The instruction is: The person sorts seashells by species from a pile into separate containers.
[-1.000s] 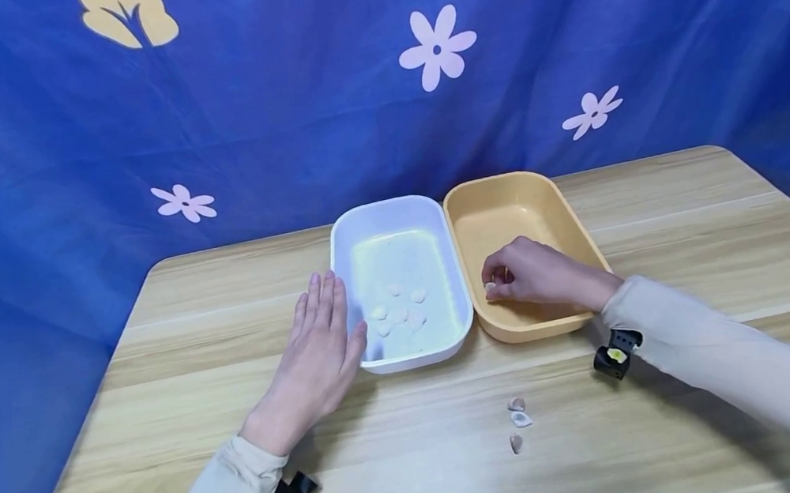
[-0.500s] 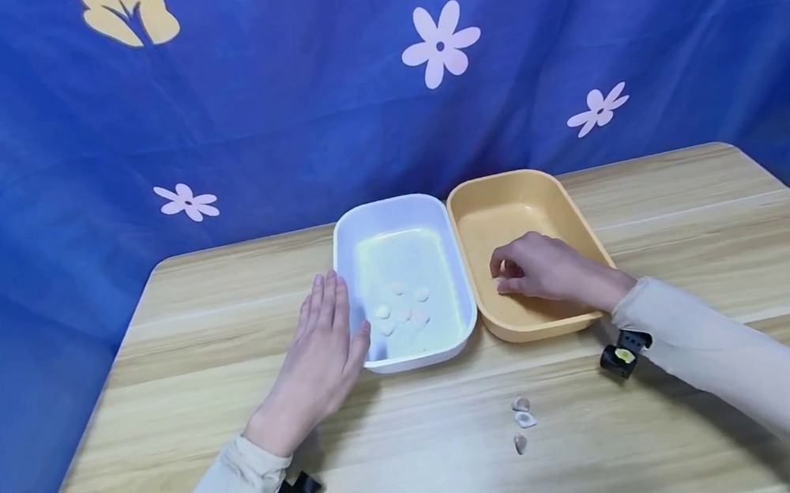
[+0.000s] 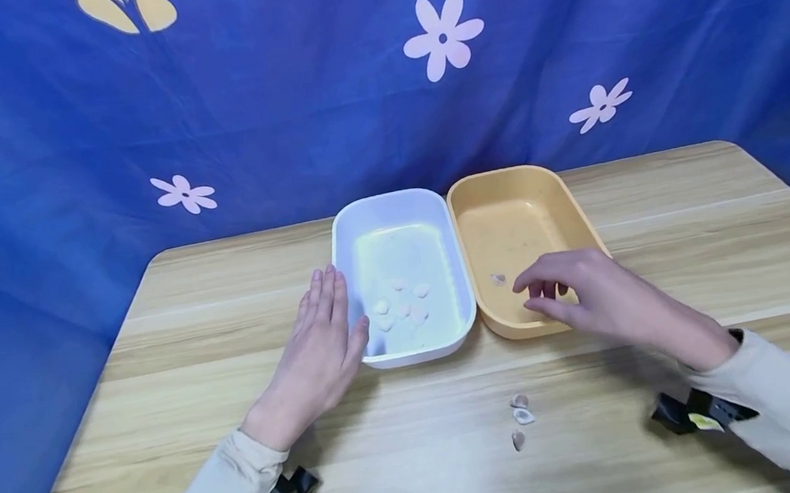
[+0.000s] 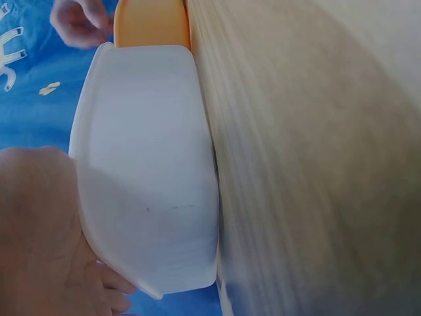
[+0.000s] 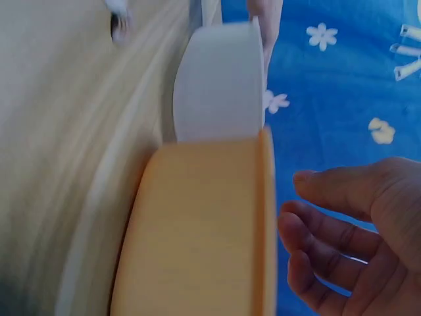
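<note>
My left hand [image 3: 310,366] lies with straight fingers along the left rim of a white tray [image 3: 398,242]. Several small pale shells [image 3: 419,313] are scattered on that tray's floor. Over the front right of an orange tray [image 3: 500,220] hovers my right hand [image 3: 596,294], its fingers loosely bent and nothing between them. One small shell [image 3: 498,278] sits in the orange tray, just left of those fingertips. In the right wrist view, a gap separates thumb and fingers of the right hand [image 5: 368,230] beside the orange tray's rim [image 5: 266,217].
The two trays stand side by side at the back of a wooden table [image 3: 246,332]. Three shells [image 3: 522,416] lie on the table in front of them. A blue curtain [image 3: 296,113] with flower prints hangs directly behind.
My right hand has let go of the shell in the orange tray, spread its fingers and drawn back to the right. My left hand has stayed at the white tray.
</note>
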Demonstrator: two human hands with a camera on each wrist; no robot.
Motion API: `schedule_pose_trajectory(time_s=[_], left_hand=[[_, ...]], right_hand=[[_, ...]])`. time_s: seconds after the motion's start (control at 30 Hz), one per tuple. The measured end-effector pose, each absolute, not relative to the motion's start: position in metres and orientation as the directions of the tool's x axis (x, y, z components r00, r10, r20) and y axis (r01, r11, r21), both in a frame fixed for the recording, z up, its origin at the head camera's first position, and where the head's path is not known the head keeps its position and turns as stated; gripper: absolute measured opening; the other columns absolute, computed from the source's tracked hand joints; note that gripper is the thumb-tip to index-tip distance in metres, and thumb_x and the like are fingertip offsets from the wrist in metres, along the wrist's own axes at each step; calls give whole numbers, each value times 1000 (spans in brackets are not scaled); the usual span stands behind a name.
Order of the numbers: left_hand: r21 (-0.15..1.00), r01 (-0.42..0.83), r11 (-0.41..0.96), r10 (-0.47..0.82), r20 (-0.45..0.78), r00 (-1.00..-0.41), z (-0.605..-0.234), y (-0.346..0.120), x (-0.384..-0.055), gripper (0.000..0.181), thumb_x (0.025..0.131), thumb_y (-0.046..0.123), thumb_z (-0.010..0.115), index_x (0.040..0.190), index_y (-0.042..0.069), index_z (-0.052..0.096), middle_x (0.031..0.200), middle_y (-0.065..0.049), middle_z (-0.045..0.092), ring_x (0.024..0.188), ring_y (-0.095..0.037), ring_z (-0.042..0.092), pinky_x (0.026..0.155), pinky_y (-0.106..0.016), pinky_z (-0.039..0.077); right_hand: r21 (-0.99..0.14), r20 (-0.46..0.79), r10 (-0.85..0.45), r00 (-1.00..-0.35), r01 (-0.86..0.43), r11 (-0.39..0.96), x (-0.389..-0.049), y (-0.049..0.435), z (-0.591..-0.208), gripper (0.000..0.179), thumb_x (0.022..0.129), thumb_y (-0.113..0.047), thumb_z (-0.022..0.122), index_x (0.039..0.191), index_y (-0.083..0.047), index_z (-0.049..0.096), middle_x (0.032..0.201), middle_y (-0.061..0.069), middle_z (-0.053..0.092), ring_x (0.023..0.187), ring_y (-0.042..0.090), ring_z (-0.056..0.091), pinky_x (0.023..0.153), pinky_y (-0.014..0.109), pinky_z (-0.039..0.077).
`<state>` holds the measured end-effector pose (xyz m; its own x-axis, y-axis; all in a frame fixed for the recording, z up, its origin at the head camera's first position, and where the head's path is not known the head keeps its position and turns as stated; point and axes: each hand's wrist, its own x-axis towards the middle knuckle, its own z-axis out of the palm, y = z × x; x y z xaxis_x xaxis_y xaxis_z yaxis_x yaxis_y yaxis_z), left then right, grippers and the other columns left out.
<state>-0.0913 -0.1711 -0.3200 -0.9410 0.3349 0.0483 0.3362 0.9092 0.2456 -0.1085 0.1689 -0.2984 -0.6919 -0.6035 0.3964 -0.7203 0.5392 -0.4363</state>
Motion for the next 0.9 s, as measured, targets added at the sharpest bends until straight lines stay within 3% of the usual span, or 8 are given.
schedule_pose_trajectory(time_s=[0.13,0.23,0.53,0.9], left_hand=[[250,330,910,330,41,-943,-320,-174,-89,67,105,35,27,148,-13,10,157,-28,3,146,-37,-4,118,-52,8],[248,324,913,325,40,-945,-320,-177,-88,67,105,35,27,148,-13,10,157,-28,4,146,-37,-4,118,-53,9],[243,306,921,308,32,-951,-321,-176,-86,68,105,36,28,149,-12,10,157,-27,3,146,-36,-4,118,-51,9],[251,320,913,316,58,-947,-321,-173,-86,70,105,40,26,148,-12,12,157,-28,4,146,-35,-4,119,-50,9]], right_hand=[[-415,505,-635,-584,-810,415,-85,164,-302,19,80,-1,74,97,-9,71,85,-9,67,75,2,60,68,14,50],[-405,504,-668,-548,-833,377,-68,158,-308,17,82,-5,72,98,-12,71,89,-8,67,78,1,61,72,11,50],[-402,267,-751,-604,-778,483,-40,147,-339,15,84,-12,74,95,-20,69,90,-16,59,78,-5,54,64,16,49],[-362,299,-743,-599,-791,493,-39,149,-352,17,80,-10,76,95,-17,70,90,-14,56,76,-3,52,63,16,48]])
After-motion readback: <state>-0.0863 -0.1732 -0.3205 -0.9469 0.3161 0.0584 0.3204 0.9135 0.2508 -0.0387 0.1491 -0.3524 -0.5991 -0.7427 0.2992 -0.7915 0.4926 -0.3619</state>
